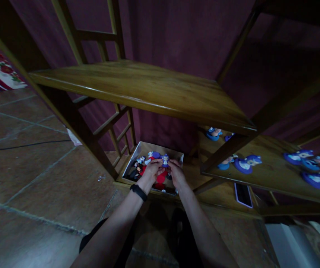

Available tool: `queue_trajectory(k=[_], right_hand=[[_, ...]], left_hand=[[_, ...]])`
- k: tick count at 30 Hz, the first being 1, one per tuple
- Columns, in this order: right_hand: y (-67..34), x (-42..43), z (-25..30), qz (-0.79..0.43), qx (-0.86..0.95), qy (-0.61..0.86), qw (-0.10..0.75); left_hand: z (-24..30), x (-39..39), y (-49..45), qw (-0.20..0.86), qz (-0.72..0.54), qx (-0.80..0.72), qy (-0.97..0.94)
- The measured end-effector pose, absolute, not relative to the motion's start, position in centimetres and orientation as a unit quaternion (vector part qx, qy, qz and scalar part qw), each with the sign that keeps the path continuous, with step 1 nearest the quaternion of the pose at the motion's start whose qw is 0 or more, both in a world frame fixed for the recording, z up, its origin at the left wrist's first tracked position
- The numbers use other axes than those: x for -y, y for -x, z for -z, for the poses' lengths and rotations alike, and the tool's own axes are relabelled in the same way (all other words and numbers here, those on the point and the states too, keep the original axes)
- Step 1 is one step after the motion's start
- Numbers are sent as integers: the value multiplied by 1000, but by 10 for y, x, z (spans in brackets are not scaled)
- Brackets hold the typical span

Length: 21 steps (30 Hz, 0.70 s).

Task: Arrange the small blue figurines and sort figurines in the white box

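Note:
Between my two hands a small purple-and-white figurine (165, 160) is held upright, just above an open box. My left hand (154, 169), with a dark band on the wrist, pinches it from the left. From the other side my right hand (176, 171) grips it with its fingertips. The white-walled box (180, 156) stands on the lowest shelf. Several more figurines lie in it, among them a dark-haired one in red (139, 168) and a white-and-blue one (141, 160). My hands hide part of the box's contents.
A wooden shelf board (137, 85) juts out above the box. Several purple and blue figurines (247, 163) are on the right-hand shelf. A phone (243, 195) lies on the lower board. Slanted posts frame the unit, and a cable (25, 145) crosses the tiled floor.

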State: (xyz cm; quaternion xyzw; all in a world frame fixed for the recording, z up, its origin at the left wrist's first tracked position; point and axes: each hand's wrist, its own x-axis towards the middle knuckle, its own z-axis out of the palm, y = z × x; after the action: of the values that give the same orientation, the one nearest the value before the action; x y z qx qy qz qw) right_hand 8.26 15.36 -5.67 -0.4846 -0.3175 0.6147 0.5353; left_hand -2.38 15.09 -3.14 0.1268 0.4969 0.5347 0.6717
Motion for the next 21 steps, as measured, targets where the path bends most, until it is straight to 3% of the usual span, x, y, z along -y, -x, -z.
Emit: queue_trajectory(k=[11, 21], right_hand=[[-88, -155, 56, -541, 417, 542, 490], [-91, -161, 65, -463, 475, 579, 474]], left_hand=[[28, -147, 19, 668, -531, -477, -211], [50, -158, 20, 521, -537, -523, -408]])
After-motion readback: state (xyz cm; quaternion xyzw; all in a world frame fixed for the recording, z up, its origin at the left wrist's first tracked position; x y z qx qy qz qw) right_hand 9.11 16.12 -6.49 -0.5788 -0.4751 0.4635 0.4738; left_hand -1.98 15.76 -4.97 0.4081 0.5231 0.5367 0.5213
